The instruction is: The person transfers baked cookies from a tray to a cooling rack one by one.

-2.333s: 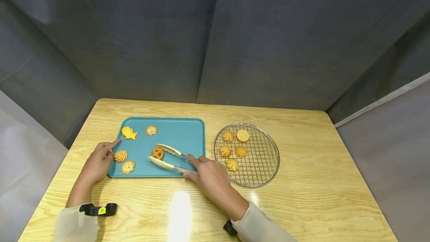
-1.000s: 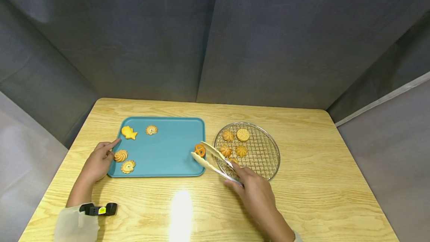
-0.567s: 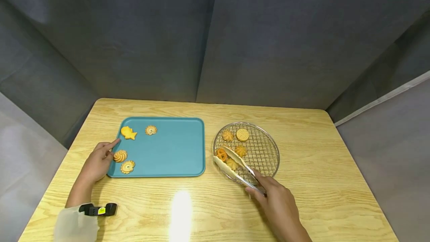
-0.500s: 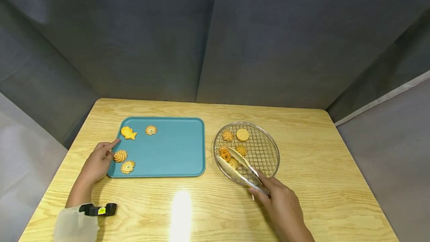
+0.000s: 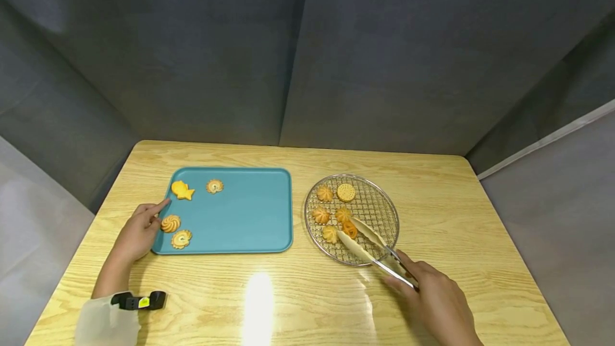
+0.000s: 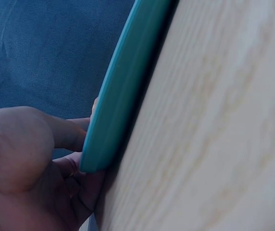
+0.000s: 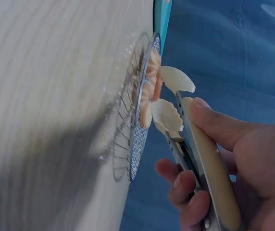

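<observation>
The left arm (image 5: 112, 276) reaches forward, and the left hand (image 5: 138, 235) stays down low, with its pointing finger (image 5: 159, 207) out straight and its thumb making a pinch with the fingers. The right hand (image 5: 439, 298) is far over to the right, slanting in toward the middle, its thumb (image 7: 221, 125) on one side and its bent fingers (image 7: 183, 187) gripping from the other

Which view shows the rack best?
Head: it sees the rack from above, with its round rim, its mesh and the cookies on it; the tongs hide part of the near side. Right wrist shows it only nearly edge-on. Left wrist doesn't show it.
</observation>
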Motion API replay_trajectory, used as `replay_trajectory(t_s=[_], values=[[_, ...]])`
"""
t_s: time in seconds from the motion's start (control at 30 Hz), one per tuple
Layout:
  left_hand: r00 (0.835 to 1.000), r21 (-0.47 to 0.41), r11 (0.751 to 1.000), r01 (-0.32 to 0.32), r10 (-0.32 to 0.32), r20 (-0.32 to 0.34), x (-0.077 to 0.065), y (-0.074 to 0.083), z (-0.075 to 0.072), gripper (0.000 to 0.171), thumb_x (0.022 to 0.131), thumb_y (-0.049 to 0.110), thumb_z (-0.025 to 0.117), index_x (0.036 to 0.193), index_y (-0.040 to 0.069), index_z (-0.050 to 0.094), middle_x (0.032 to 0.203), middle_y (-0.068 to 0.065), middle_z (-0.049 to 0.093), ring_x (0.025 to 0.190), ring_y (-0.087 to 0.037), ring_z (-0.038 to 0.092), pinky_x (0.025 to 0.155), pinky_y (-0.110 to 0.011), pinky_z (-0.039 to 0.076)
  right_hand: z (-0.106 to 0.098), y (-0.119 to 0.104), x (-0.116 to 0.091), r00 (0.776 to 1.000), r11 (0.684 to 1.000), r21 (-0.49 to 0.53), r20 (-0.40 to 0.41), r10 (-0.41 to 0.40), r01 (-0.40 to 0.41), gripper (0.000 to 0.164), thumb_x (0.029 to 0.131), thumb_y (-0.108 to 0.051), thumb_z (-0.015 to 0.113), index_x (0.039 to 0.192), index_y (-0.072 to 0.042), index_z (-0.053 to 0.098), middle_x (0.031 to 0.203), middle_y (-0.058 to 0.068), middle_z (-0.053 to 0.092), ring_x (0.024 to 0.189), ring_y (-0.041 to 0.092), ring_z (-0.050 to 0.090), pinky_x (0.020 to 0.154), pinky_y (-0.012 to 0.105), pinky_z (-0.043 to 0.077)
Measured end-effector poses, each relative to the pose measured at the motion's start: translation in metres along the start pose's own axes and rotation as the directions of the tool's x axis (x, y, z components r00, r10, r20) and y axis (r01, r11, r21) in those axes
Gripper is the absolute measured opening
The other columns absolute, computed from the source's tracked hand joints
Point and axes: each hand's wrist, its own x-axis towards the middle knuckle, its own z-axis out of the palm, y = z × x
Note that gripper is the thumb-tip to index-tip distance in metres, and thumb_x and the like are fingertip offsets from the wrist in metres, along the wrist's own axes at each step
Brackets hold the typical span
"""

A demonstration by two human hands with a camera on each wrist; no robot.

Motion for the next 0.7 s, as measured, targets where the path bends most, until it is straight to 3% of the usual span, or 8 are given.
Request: replay_trajectory(t_s=[0.13, 0.3, 0.43, 0.7], values=[[1.0, -0.009, 1.0, 0.008, -0.008, 0.004, 0.0, 0.001, 0.0, 0.049, 0.108, 0.001, 0.036, 0.157, 0.0, 0.039, 0.133, -0.027, 0.045, 0.094, -0.031, 0.053, 0.075, -0.042, 0.041, -0.005, 0.002, 0.0, 0.998, 1.0, -0.027, 0.062, 0.013, -0.011, 0.065, 0.089, -0.054, 0.076, 0.143, -0.019, 0.065, 0.098, -0.001, 0.072, 0.076, 0.016, 0.063, 0.059, 0.041, 0.048], [1.0, -0.011, 1.0, 0.016, -0.016, 0.008, -0.001, 0.003, -0.001, 0.049, 0.108, 0.001, 0.037, 0.157, 0.0, 0.04, 0.133, -0.027, 0.045, 0.095, -0.031, 0.053, 0.075, -0.043, 0.041, -0.008, 0.003, 0.001, 0.992, 0.999, -0.047, 0.12, 0.026, -0.021, 0.069, 0.09, -0.058, 0.073, 0.144, -0.016, 0.064, 0.104, 0.002, 0.073, 0.082, 0.022, 0.068, 0.06, 0.045, 0.05], [1.0, -0.009, 1.0, 0.014, -0.014, 0.002, -0.001, 0.004, -0.001, 0.049, 0.108, 0.0, 0.037, 0.157, 0.0, 0.04, 0.132, -0.027, 0.045, 0.095, -0.032, 0.053, 0.076, -0.044, 0.041, -0.011, 0.003, 0.0, 0.994, 0.998, -0.05, 0.105, 0.031, -0.026, 0.07, 0.089, -0.058, 0.074, 0.144, -0.016, 0.064, 0.107, 0.004, 0.073, 0.084, 0.026, 0.07, 0.06, 0.045, 0.051], [1.0, -0.012, 1.0, 0.021, -0.021, 0.012, 0.0, 0.003, -0.001, 0.05, 0.108, 0.0, 0.037, 0.157, 0.0, 0.039, 0.132, -0.027, 0.045, 0.096, -0.032, 0.053, 0.076, -0.044, 0.041, -0.011, 0.003, 0.002, 0.995, 0.998, -0.057, 0.098, 0.02, -0.015, 0.072, 0.087, -0.058, 0.075, 0.144, -0.015, 0.064, 0.097, -0.001, 0.071, 0.071, 0.014, 0.06, 0.055, 0.039, 0.046]])
